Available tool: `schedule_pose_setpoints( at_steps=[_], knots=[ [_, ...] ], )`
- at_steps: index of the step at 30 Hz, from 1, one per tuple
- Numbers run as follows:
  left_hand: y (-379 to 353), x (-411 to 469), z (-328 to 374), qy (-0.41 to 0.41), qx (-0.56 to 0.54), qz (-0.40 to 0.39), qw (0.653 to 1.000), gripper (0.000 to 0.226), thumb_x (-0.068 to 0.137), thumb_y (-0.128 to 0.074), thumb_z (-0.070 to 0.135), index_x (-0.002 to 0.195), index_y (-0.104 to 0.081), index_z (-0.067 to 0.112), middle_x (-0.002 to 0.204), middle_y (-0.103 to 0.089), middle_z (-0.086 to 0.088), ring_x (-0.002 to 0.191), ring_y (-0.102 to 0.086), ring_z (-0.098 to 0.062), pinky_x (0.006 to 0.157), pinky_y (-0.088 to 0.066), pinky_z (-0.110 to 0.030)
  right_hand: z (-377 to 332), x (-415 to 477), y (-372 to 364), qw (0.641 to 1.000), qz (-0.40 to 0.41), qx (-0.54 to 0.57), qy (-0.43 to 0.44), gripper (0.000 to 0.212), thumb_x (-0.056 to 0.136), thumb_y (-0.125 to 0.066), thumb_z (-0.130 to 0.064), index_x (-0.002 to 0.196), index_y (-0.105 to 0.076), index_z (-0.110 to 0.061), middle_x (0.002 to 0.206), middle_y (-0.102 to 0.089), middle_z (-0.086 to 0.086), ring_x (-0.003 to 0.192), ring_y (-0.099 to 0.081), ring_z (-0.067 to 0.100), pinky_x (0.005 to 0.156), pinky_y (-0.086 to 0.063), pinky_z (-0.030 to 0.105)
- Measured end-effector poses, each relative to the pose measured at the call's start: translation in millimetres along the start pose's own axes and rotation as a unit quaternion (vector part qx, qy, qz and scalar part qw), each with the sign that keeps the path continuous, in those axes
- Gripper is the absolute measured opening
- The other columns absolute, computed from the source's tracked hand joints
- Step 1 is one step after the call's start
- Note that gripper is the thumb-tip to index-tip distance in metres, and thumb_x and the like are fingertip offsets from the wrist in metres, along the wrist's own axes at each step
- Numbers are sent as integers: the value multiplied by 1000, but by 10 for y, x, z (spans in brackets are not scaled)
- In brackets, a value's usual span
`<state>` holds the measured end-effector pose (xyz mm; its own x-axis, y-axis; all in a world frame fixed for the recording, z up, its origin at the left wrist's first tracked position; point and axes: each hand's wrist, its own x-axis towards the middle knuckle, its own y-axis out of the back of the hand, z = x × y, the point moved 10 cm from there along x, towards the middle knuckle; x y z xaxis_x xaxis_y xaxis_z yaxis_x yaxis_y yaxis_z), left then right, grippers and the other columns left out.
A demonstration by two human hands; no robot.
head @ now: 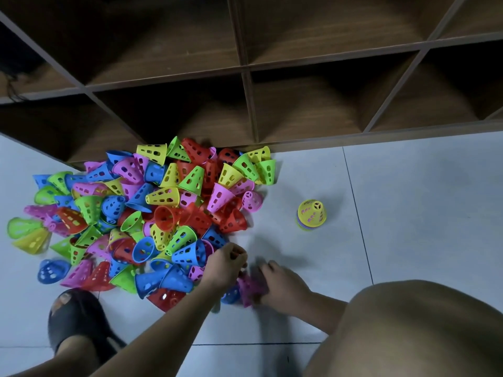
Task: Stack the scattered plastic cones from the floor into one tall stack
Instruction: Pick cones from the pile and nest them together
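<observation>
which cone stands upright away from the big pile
The yellow cone topping the small stack right of the pile; upright alone, others lie jumbled.

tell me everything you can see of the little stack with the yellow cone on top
The small stack stands upright, wide end down, on the pale tiled floor, apart from the pile to its left. Its top cone is yellow, glossy plastic by the look, with oval holes in its wall and a spoked opening in its flat tip. Purple shows through the holes, and purple and green rims peek out at the base, so several cones are nested. Only the floor touches it.
</observation>
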<state>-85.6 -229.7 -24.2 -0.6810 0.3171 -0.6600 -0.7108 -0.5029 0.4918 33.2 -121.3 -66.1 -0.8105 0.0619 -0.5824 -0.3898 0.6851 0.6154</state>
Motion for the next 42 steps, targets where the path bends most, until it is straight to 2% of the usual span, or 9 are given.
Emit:
schedule_pose_setpoints(
  at_steps=[7,13,17,19,24,28,31,35,42],
  knots=[
    [87,-82,-198,-13,29,28,999,4,102,-68,26,101,-70,30,89,-77,6,79,-76,-14,66,-63,-33,60,30,-84,992,-16,121,-40,51,70,-68,-63,102,-43,-32,110,-61,-2,99,-60,25,77,-47,36],
    [41,-99,-180,-8,10,31,999,7,100,-69,23,95,-71,28,85,-77,5,78,-76,-14,72,-67,-40,88,60,-196,976,-48,201,-63,63,61,-79,-57,114,-63,-27,111,-70,-8,98,-65,15,83,-54,32],
    [39,-96,-158,-10,-18,27,999,8,102,-67,18,97,-71,22,84,-79,2,73,-77,-12,72,-67,-40,124,21,-69,972,-24,226,-64,33,62,-84,-39,87,-66,-27,84,-66,-11,71,-57,2,60,-43,16],
    [40,-77,-113,-20,-20,27,999,7,103,-66,20,99,-71,22,86,-79,3,75,-77,-11,76,-66,-40,174,9,32,970,-6,236,-63,28,62,-84,-34,82,-68,-24,78,-66,-8,67,-56,4,62,-48,21],
    [-81,-22,-44,-27,-20,10,999,4,101,-69,24,104,-71,25,90,-78,3,84,-75,-16,84,-64,-44,385,-103,312,954,56,282,-79,24,66,-80,-12,87,-77,-22,79,-76,-5,69,-68,1,74,-59,27],
    [-223,-32,19,-24,-26,0,999,30,102,-71,36,129,-67,22,117,-75,4,104,-71,-11,93,-58,-29,584,-227,772,922,147,341,-104,23,70,-82,-15,92,-80,-24,85,-79,-13,80,-74,0,79,-57,20],
    [-345,-49,117,-9,-125,-32,992,52,97,-69,57,138,-56,27,126,-74,2,110,-72,-12,97,-59,-36,624,-336,1222,892,217,387,-87,23,77,-82,-14,96,-80,-25,91,-80,-13,89,-75,3,84,-58,21],
    [-531,-114,489,20,-314,-84,946,43,100,-68,51,133,-60,25,123,-77,-1,110,-76,-14,101,-60,-44,577,-468,1683,852,270,446,-51,23,83,-83,-8,100,-79,-23,95,-80,-8,93,-76,9,84,-56,22],
    [-337,-70,1348,-103,-321,-12,941,29,101,-71,41,124,-65,23,101,-79,6,100,-73,-8,90,-59,-32,335,-706,2208,849,343,398,46,31,86,-79,3,104,-74,-22,108,-76,-2,97,-77,17,88,-60,35]
  ],
)
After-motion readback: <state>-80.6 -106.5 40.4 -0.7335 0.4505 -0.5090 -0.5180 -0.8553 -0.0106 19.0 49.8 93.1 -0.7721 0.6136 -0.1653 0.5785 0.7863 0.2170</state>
